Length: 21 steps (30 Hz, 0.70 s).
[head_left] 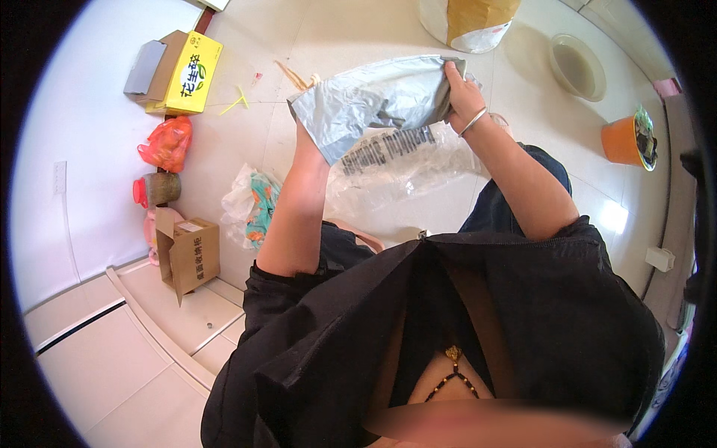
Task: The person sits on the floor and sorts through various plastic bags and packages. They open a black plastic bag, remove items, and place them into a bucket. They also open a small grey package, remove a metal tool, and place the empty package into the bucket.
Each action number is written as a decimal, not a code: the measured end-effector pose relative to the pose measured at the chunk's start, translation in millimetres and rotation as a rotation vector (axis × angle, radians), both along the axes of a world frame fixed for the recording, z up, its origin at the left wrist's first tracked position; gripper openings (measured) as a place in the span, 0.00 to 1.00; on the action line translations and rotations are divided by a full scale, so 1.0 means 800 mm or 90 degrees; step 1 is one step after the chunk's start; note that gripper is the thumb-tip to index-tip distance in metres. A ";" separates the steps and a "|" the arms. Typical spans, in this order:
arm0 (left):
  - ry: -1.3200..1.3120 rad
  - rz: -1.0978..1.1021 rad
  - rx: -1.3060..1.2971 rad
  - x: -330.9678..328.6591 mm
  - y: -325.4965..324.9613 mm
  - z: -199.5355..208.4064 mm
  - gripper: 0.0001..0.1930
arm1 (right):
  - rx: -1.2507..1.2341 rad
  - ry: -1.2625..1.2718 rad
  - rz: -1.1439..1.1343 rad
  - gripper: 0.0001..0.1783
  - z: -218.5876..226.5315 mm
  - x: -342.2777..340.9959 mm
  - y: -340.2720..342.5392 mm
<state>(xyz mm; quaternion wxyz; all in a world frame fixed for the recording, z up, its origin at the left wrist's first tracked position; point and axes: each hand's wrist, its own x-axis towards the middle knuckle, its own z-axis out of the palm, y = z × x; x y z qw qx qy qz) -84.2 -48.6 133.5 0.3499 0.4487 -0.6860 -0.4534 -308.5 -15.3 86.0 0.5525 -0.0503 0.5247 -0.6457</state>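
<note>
A crumpled silver-grey plastic mailing bag (pixel 377 93) is held up over the floor in front of me, stretched out sideways. My right hand (pixel 464 97) grips its right end, with the thumb on top and the fingers mostly behind the plastic. At the bag's left end, my left forearm goes up under the plastic. The left hand itself is hidden by the bag, so its fingers do not show. Whether that hand is inside the bag or behind it, I cannot tell. Beneath the bag lies a clear plastic sheet or bag (pixel 407 168) with large black print.
On the left stand a yellow box (pixel 196 73), a red plastic bag (pixel 169 143), a red-lidded jar (pixel 161 190) and an open cardboard box (pixel 196 257). A white and turquoise plastic bag (pixel 261 205) lies nearer. Rightward are a round basin (pixel 577 67) and an orange bucket (pixel 624 142).
</note>
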 end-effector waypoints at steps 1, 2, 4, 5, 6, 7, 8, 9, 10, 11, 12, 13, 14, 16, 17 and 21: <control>0.186 0.045 0.135 0.002 0.004 0.006 0.11 | -0.012 -0.017 -0.010 0.22 -0.002 -0.001 -0.002; 0.375 0.099 0.280 0.005 0.008 0.011 0.11 | -0.030 -0.013 -0.005 0.23 -0.004 -0.004 -0.003; 0.216 0.106 0.145 0.011 0.015 0.024 0.10 | -0.017 -0.004 -0.019 0.24 -0.010 -0.011 -0.005; 0.189 0.077 0.085 0.016 0.017 0.030 0.11 | -0.013 -0.001 -0.030 0.25 -0.013 -0.015 -0.007; 0.126 0.076 0.056 0.018 0.019 0.036 0.12 | 0.001 -0.042 -0.060 0.26 -0.016 -0.020 -0.007; 0.248 0.020 0.084 0.022 0.021 0.041 0.10 | 0.019 -0.085 -0.080 0.26 -0.020 -0.025 -0.009; 0.278 0.057 0.098 0.023 0.019 0.044 0.08 | 0.018 -0.108 -0.107 0.26 -0.022 -0.031 -0.009; 0.305 0.059 0.102 0.025 0.019 0.047 0.07 | 0.018 -0.126 -0.080 0.27 -0.025 -0.033 -0.011; 0.344 0.057 0.090 0.025 0.017 0.048 0.07 | 0.022 -0.151 -0.049 0.25 -0.028 -0.035 -0.011; 0.352 0.064 0.114 0.026 0.017 0.049 0.07 | 0.030 -0.156 -0.035 0.24 -0.030 -0.035 -0.012; 0.371 0.066 0.125 0.027 0.016 0.049 0.08 | 0.056 -0.160 -0.028 0.23 -0.032 -0.035 -0.012; 0.380 0.072 0.150 0.027 0.016 0.049 0.08 | 0.051 -0.163 -0.024 0.23 -0.034 -0.035 -0.012; 0.403 0.071 0.144 0.028 0.016 0.049 0.08 | 0.046 -0.172 -0.022 0.23 -0.036 -0.033 -0.012; 0.427 0.083 0.155 0.030 0.016 0.049 0.07 | 0.027 -0.185 -0.012 0.25 -0.038 -0.030 -0.011; 0.430 0.092 0.156 0.031 0.017 0.050 0.07 | 0.024 -0.201 0.001 0.25 -0.038 -0.029 -0.011; 0.435 0.118 0.158 0.032 0.018 0.055 0.07 | 0.038 -0.205 0.084 0.21 -0.036 -0.023 -0.009</control>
